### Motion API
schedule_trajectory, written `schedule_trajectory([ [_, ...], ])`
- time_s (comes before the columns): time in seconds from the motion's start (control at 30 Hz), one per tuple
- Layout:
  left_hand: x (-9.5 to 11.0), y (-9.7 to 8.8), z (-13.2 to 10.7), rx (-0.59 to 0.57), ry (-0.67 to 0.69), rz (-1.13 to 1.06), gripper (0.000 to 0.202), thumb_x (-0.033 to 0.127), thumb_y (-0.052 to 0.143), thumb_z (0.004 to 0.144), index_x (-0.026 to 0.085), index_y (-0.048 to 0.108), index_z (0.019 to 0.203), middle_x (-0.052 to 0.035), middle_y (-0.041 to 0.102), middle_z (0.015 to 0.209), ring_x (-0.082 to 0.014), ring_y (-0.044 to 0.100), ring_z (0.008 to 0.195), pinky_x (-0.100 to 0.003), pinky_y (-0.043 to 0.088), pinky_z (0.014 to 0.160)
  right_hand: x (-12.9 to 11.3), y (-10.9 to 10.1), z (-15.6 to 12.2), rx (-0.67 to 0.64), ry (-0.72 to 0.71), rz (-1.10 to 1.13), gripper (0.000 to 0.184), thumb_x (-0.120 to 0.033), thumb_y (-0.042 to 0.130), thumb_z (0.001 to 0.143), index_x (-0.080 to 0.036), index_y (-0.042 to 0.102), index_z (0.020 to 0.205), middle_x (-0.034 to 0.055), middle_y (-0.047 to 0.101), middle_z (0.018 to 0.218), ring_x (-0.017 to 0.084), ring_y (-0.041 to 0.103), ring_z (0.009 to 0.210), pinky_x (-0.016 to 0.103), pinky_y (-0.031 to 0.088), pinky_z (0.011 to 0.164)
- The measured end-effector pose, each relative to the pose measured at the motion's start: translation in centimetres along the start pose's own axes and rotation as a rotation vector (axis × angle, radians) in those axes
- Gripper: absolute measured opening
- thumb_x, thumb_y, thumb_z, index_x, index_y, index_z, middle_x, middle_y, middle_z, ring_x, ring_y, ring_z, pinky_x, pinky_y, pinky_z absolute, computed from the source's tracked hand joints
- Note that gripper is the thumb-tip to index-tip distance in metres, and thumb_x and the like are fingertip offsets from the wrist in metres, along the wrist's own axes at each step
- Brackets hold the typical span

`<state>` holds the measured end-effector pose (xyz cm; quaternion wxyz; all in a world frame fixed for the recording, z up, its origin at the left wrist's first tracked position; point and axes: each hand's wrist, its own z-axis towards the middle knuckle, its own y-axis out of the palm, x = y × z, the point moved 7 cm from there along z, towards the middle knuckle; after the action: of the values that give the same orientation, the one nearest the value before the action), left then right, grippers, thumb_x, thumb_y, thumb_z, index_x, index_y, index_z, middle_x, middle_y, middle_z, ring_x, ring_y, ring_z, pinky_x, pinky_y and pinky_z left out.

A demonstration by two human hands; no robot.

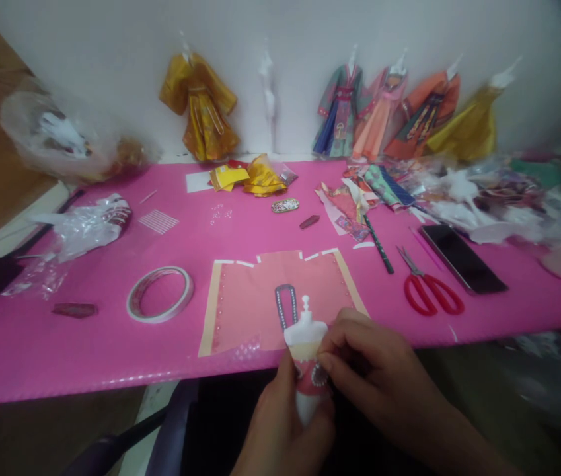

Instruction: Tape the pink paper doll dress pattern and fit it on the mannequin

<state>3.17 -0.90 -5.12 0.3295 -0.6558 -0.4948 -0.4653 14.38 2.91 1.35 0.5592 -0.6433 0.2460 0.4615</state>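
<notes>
White doll torso (304, 344), red wrap with beaded trim, upright, both hands grasping it, left (280, 430), right (364, 370).

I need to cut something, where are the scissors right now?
In the head view, the red scissors lie on the pink table, right of the pink paper sheet, between the pencil and the phone.

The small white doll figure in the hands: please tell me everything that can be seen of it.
The small white doll figure looks like plastic: a headless bust with a neck peg on top. It stands roughly upright at the near edge of the pink table. A pink wrap with a pearl-like trim covers its waist. The left hand grips it from below; the right hand pinches the wrap.
</notes>
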Motion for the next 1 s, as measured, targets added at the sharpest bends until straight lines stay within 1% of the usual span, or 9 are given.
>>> schedule_trajectory([
  [0.17,-0.3,-0.1,0.1,0.007,0.013,-0.026,0.037,0.022,0.059,0.084,0.019,0.054,0.120,-0.0112,0.073,0.108,-0.0278,0.068,0.097,-0.039,0.051,0.087,0.0,-0.1,-0.1,0.041,-0.004,-0.020,0.017,-0.013,0.059,0.086,-0.018,0.055,0.070,-0.0040,0.052,0.070,0.010,0.050,0.063,0.023,0.036,0.057],
  [0.27,-0.3,0.0,0.1,-0.004,0.022,-0.022,0.036,0.021,0.059,0.084,0.020,0.055,0.119,-0.0111,0.073,0.108,-0.0282,0.069,0.097,-0.039,0.052,0.086,-0.1,-0.2,-0.3,0.059,-0.018,-0.039,0.019,-0.012,0.060,0.086,-0.018,0.055,0.069,-0.0042,0.052,0.070,0.009,0.050,0.063,0.022,0.036,0.057],
  [0.47,-0.3,-0.1,-0.1,0.022,0.035,0.006,0.036,0.019,0.062,0.082,0.020,0.057,0.117,-0.0105,0.074,0.104,-0.0282,0.069,0.093,-0.039,0.052,0.086,-0.4,-0.4,-0.5,0.101,-0.077,-0.077,0.019,-0.007,0.063,0.083,-0.018,0.057,0.068,-0.0049,0.052,0.068,0.008,0.050,0.062,0.021,0.036,0.058],
  [0.57,-0.2,-0.1,-0.1,0.018,0.052,0.006,0.036,0.019,0.060,0.083,0.020,0.056,0.119,-0.0116,0.073,0.108,-0.0291,0.069,0.097,-0.040,0.052,0.087,-0.8,-0.6,-0.6,0.131,-0.113,-0.113,0.019,-0.005,0.063,0.081,-0.018,0.059,0.068,-0.0046,0.054,0.069,0.008,0.051,0.062,0.020,0.036,0.058],
  [0.7,-0.3,0.0,-0.2,-0.001,0.044,0.024,0.036,0.019,0.059,0.085,0.022,0.055,0.121,-0.0111,0.073,0.113,-0.0289,0.069,0.101,-0.040,0.052,0.088,-1.0,-0.6,-0.7,0.152,-0.119,-0.153,0.019,-0.007,0.064,0.082,-0.017,0.060,0.067,-0.0041,0.055,0.067,0.008,0.052,0.059,0.021,0.037,0.056],
  [0.87,-0.2,-0.2,0.0,0.009,0.054,0.011,0.039,0.018,0.061,0.083,0.020,0.057,0.122,-0.0117,0.073,0.111,-0.0295,0.069,0.099,-0.040,0.051,0.089,-0.9,-0.5,-0.6,0.155,-0.087,-0.188,0.017,-0.009,0.064,0.081,-0.018,0.060,0.067,-0.0030,0.058,0.070,0.009,0.055,0.062,0.023,0.038,0.057],
  [1.0,-0.2,0.1,-0.1,-0.018,0.026,0.002,0.040,0.018,0.060,0.082,0.020,0.056,0.122,-0.0105,0.073,0.109,-0.0279,0.068,0.097,-0.038,0.050,0.089,-0.6,-1.1,-0.1,0.175,0.023,-0.095,0.011,-0.013,0.065,0.081,-0.020,0.062,0.073,-0.0048,0.058,0.070,0.009,0.054,0.059,0.022,0.039,0.054],
])
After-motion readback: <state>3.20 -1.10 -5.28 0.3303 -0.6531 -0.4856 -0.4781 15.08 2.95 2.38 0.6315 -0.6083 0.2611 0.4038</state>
